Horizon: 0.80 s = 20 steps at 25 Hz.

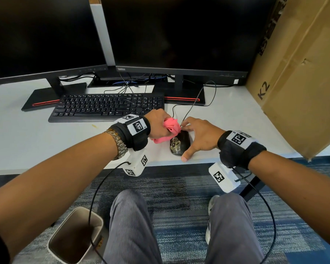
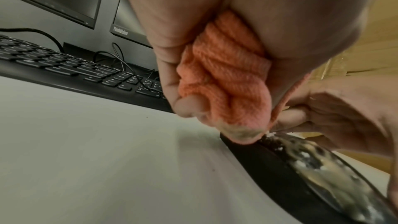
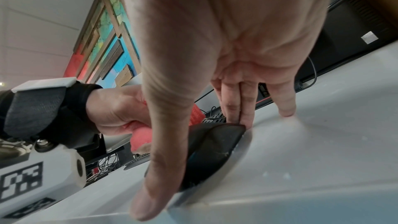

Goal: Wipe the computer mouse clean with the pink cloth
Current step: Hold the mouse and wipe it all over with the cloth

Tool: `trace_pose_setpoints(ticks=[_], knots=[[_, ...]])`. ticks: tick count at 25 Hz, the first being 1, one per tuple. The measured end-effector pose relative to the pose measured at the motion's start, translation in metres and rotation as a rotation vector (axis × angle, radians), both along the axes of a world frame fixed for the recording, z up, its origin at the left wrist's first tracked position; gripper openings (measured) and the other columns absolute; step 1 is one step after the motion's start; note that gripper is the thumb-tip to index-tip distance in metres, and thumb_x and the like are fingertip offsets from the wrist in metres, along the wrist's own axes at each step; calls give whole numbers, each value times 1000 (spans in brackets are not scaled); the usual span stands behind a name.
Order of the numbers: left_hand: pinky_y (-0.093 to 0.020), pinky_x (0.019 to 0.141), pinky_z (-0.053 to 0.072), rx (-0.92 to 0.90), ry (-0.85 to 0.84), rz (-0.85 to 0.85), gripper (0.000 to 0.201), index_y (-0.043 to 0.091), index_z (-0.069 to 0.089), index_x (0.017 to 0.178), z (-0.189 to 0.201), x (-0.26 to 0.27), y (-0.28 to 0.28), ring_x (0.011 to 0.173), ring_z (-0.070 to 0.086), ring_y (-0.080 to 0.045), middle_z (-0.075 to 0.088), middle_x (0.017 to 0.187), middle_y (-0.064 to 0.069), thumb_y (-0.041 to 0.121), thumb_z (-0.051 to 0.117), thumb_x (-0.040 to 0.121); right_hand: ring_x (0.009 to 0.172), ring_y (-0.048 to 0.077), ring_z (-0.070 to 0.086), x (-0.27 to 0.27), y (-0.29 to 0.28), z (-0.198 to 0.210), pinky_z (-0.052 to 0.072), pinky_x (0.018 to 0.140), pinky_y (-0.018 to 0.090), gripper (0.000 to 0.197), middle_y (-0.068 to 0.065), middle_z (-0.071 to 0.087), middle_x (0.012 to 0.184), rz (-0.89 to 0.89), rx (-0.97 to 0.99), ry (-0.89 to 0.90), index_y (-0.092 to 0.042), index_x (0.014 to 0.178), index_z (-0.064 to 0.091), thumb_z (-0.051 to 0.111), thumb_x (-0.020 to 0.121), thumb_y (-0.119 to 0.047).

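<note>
A black computer mouse (image 1: 180, 144) lies near the desk's front edge, its top smeared with pale grime (image 2: 318, 164). My left hand (image 1: 159, 123) grips a bunched pink cloth (image 1: 171, 125) and presses its soiled tip (image 2: 241, 134) onto the mouse's front left part. My right hand (image 1: 199, 137) holds the mouse from the right: the thumb (image 3: 163, 159) lies along its near side and the fingers (image 3: 245, 108) touch its far end. In the right wrist view the mouse (image 3: 212, 146) sits under the palm, with the cloth (image 3: 140, 138) beyond the thumb.
A black keyboard (image 1: 107, 106) lies just behind my left hand, with two dark monitors (image 1: 179, 31) further back. The mouse cable (image 1: 198, 96) loops towards the right monitor stand. A large cardboard box (image 1: 303, 73) leans at the right. A bin (image 1: 74, 237) stands on the floor.
</note>
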<state>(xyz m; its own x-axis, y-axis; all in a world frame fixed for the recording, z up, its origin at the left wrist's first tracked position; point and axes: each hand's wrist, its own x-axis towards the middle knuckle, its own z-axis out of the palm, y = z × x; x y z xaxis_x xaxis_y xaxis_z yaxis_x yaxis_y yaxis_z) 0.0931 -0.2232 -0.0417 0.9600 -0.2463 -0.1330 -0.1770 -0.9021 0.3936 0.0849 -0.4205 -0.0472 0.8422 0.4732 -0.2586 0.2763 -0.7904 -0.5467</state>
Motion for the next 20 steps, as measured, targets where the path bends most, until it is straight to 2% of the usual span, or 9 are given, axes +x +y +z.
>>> trace_pose_setpoints(ticks=[3,8,12,17,20], knots=[[-22,53,45,-33,21,-10,30,1,68,83,-1,-6,2,61,59,-19,71,77,-17,29,68,71,139,20,46,1,1,0,38,110,31,115,5,49,151,-2,-5,6,-14,143,39,100,47,-30],[-26,57,47,-86,51,-20,14,10,64,77,2,-11,9,62,53,-19,61,69,-5,22,68,72,138,20,47,0,1,0,38,111,33,111,4,51,150,-6,-10,2,-15,140,41,100,46,-31],[-27,58,49,-72,42,26,11,12,62,78,8,-4,6,64,54,-19,60,70,-5,20,68,76,138,21,47,0,1,1,38,114,37,111,4,51,150,-6,-15,3,-16,139,41,100,46,-32],[-27,59,48,-50,21,15,14,10,65,79,4,-9,0,64,55,-18,61,70,-3,22,70,77,138,21,47,1,1,0,39,113,37,112,4,51,150,-6,-14,5,-16,140,41,100,46,-31],[-23,53,45,-68,9,1,12,14,62,73,3,-15,1,61,56,-17,61,67,-1,21,71,76,138,21,47,1,2,0,40,111,35,111,4,51,149,-5,-14,7,-16,139,41,100,46,-31]])
